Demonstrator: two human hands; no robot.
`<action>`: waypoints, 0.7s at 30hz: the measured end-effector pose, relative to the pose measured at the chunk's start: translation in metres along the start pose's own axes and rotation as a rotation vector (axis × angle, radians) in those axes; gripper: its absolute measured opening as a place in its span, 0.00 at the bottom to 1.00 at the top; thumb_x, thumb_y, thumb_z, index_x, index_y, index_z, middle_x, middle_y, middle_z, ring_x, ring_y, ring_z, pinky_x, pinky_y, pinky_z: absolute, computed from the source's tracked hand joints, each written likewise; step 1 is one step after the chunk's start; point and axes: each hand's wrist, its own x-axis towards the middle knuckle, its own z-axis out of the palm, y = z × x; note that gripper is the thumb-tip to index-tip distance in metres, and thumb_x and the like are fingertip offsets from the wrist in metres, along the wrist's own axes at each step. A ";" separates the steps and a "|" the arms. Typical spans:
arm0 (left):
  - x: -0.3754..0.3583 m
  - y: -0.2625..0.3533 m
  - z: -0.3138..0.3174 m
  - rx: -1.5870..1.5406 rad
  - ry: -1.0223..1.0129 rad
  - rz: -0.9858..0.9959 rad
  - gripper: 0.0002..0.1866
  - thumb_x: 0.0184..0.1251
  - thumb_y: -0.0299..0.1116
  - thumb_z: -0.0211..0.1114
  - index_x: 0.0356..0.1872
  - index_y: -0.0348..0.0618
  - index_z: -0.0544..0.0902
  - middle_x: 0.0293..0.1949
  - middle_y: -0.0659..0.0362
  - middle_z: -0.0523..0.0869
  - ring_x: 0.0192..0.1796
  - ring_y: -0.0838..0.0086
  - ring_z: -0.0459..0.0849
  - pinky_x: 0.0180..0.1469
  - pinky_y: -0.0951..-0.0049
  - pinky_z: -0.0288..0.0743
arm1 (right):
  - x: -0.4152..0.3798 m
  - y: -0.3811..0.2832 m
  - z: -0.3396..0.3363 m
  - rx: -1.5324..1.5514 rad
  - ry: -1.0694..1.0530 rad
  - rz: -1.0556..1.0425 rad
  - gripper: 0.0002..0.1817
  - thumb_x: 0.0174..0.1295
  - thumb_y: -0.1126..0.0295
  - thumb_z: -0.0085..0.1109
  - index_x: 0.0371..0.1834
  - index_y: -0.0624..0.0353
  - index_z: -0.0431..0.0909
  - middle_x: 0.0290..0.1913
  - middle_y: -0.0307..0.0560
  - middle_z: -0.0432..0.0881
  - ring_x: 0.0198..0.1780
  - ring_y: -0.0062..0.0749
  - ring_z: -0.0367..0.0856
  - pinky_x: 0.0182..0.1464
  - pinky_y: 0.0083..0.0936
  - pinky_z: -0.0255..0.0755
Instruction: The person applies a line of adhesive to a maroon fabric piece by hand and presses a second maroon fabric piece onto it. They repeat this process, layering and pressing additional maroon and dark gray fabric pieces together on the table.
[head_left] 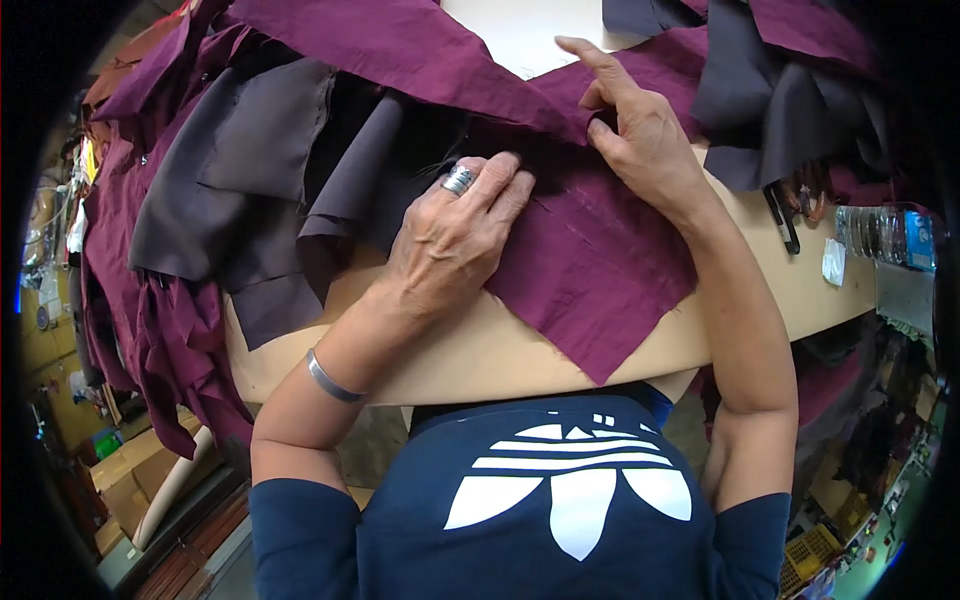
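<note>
On a tan worktop (480, 350), seen from above and close in. At far left, a heap of maroon cloth (130, 290) draped over the worktop's edge and hanging toward the floor. Just right of it, several dark grey-brown fabric pieces (240, 180) overlapping one another, partly lying over the maroon.

Toward the centre, left hand (455, 235), ring on one finger and metal bangle (330, 380) at the wrist, laid flat and palm down, fingers together, pressing on a maroon fabric piece (590, 290); not gripping, only holding it down. Fabric piece spread under and to the right of this hand, one pointed corner reaching off the near edge of the worktop toward the body, faint stitched lines running across it.

Further right and a little farther away, right hand (640, 135) at the upper edge of the same piece, thumb and bent fingers pinching a fold of it, index finger stretched out straight over a long maroon strip (400, 45) that crosses diagonally behind both hands. Both hands touching the same cloth, close to each other, the piece lying between and beneath them.

To the right, more dark grey fabric (780, 110) piled up. Beyond it, near the worktop's right edge, scissors (790, 215) with dark handles, then a plastic water bottle (885, 235) lying on its side.

At bottom centre, a navy shirt with white logo (570, 495).
</note>
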 end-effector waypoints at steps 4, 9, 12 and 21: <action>-0.002 0.000 0.001 0.015 0.041 -0.011 0.21 0.45 0.18 0.62 0.46 0.38 0.81 0.46 0.55 0.78 0.42 0.63 0.81 0.44 0.69 0.79 | 0.007 0.013 0.007 0.045 0.031 -0.133 0.38 0.51 0.88 0.45 0.67 0.43 0.65 0.26 0.38 0.67 0.25 0.19 0.63 0.34 0.17 0.65; -0.004 0.002 0.000 0.075 -0.002 0.008 0.21 0.48 0.20 0.61 0.47 0.42 0.81 0.45 0.56 0.79 0.42 0.66 0.81 0.42 0.70 0.79 | 0.008 0.011 0.003 0.063 -0.006 -0.131 0.36 0.52 0.88 0.43 0.65 0.44 0.68 0.24 0.42 0.65 0.24 0.18 0.61 0.33 0.16 0.63; -0.002 0.001 -0.005 0.117 -0.047 0.058 0.22 0.50 0.22 0.59 0.50 0.49 0.81 0.46 0.57 0.80 0.42 0.67 0.81 0.42 0.71 0.79 | 0.007 0.011 0.005 0.047 0.008 -0.153 0.35 0.52 0.88 0.43 0.64 0.45 0.69 0.24 0.44 0.65 0.24 0.18 0.61 0.33 0.17 0.63; -0.007 0.001 -0.001 -0.014 0.019 0.049 0.25 0.48 0.20 0.60 0.51 0.51 0.81 0.48 0.58 0.80 0.46 0.66 0.80 0.44 0.68 0.79 | 0.013 0.013 0.003 -0.036 -0.048 -0.138 0.39 0.48 0.89 0.45 0.66 0.42 0.66 0.24 0.46 0.69 0.24 0.24 0.65 0.34 0.20 0.67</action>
